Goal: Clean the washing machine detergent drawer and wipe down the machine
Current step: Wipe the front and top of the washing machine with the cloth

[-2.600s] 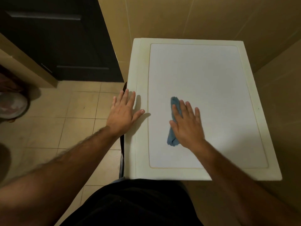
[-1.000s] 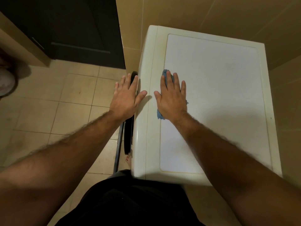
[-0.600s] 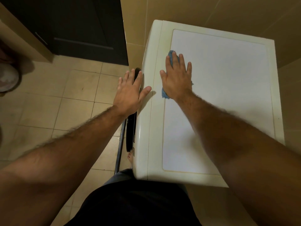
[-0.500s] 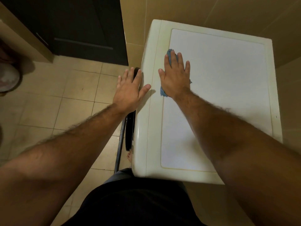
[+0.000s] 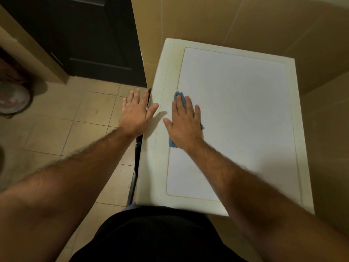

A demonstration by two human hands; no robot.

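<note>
The cream washing machine [image 5: 245,110] fills the right of the head view, seen from above, with a white panel set into its top. My right hand [image 5: 186,123] lies flat with straight fingers on a blue cloth [image 5: 178,96], pressing it onto the left part of that panel. Cloth shows beyond my fingertips and below my wrist. My left hand [image 5: 137,112] is spread flat at the machine's left top edge, thumb resting on the cream rim. The detergent drawer is out of sight.
The machine's dark door rim [image 5: 138,146] sticks out at the left side over the beige tiled floor [image 5: 62,133]. A dark door [image 5: 85,38] stands at the back left. Tiled walls [image 5: 236,21] close in behind and right of the machine. A round basin [image 5: 11,99] sits far left.
My right hand has slid the blue cloth from the middle of the top panel to its left edge, forward along it, then back toward me. My left hand stayed at the left rim.
</note>
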